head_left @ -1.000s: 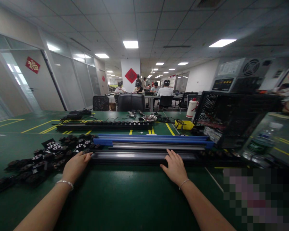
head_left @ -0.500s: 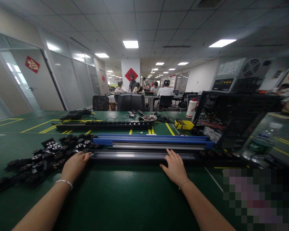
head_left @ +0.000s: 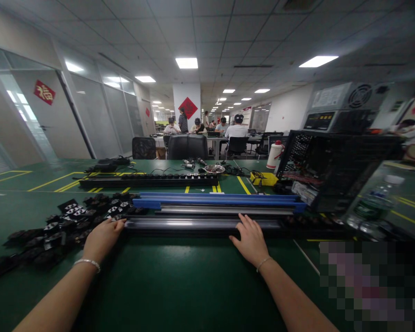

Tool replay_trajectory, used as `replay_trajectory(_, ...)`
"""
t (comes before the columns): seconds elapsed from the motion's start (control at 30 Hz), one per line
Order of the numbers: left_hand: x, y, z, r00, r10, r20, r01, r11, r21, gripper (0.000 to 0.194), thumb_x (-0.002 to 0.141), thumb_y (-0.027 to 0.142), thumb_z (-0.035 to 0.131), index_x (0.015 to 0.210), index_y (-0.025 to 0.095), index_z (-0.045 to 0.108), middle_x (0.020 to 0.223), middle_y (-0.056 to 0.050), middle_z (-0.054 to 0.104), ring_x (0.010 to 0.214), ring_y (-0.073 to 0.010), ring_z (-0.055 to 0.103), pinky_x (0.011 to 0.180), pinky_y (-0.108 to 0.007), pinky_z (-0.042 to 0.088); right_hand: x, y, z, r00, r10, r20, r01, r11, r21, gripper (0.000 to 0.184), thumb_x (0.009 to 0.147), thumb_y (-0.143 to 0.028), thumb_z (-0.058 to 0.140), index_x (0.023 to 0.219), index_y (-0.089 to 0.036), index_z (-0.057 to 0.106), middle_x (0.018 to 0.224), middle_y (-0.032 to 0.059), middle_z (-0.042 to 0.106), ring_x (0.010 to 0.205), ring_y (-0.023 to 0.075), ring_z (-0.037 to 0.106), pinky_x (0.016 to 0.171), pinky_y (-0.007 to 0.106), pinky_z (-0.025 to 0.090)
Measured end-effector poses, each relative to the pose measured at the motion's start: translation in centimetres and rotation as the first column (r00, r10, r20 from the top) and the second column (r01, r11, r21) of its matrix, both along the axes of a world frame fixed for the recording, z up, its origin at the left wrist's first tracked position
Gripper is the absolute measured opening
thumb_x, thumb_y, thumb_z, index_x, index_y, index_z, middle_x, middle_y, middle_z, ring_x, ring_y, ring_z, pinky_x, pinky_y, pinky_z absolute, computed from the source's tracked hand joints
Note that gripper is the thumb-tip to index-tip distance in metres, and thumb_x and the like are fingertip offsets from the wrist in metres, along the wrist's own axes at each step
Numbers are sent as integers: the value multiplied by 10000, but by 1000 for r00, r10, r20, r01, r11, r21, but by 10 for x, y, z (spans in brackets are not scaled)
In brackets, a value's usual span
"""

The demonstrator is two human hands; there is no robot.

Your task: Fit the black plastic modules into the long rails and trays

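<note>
A long, shiny translucent strip (head_left: 193, 224) lies crosswise on a dark rail in front of me. My left hand (head_left: 105, 235) is at the strip's left end, its thumb and fingers pressed together on the end; the exact grip is partly hidden. My right hand (head_left: 251, 237) rests with fingers spread on the strip toward its right part, not wrapped round it. Just behind lie a silvery bar (head_left: 228, 210) and a blue channel (head_left: 217, 200). Beside my left hand is a heap of small black parts (head_left: 55, 230), some with white markings.
Farther back on the green table (head_left: 173, 286) lies a black rail with a row of small parts (head_left: 148, 180). A metal dish (head_left: 214, 169), a yellow box (head_left: 264, 179), an open computer case (head_left: 342, 170) and a water bottle (head_left: 376, 203) stand around. People sit in the background.
My left hand has shifted slightly left along with the strip's end. My right hand stays nearly where it was, fingers still spread on the strip.
</note>
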State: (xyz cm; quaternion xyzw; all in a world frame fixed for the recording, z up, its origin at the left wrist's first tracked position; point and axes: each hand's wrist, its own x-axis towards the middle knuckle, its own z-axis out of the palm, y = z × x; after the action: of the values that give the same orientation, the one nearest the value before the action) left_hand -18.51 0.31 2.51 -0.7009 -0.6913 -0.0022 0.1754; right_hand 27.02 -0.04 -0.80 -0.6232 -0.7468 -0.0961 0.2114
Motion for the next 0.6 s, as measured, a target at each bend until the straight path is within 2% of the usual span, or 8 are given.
replay_trajectory(0.2,-3,1,-3,1000,-20,-2,20,1000,20,463,780,45,343,1162,127,592,961,-176,659,1049,-321,558,809,-420,475,0,0,1,1000,-1,-7,1,1000,-7,230,740,-371,573,869,-181,582,1368,113,425,1278,279,331,1036,447,243)
replay_trajectory(0.4,-3,-2,2,999,34,3,-34,999,-12,466,771,55,379,1187,145,566,1014,-151,646,1091,-282,519,863,-392,443,1,0,1,1000,4,-13,-4,1000,-7,228,738,-371,569,868,-184,578,1368,116,425,1282,280,328,1031,457,247)
replay_trajectory(0.6,-1,-4,10,999,15,-29,-16,1000,-24,447,788,69,330,1144,132,592,930,-140,634,956,-256,561,808,-365,455,1,0,1,1000,4,-4,-4,1000,-3,216,736,-371,566,854,-190,570,1371,113,421,1280,277,332,1027,461,253)
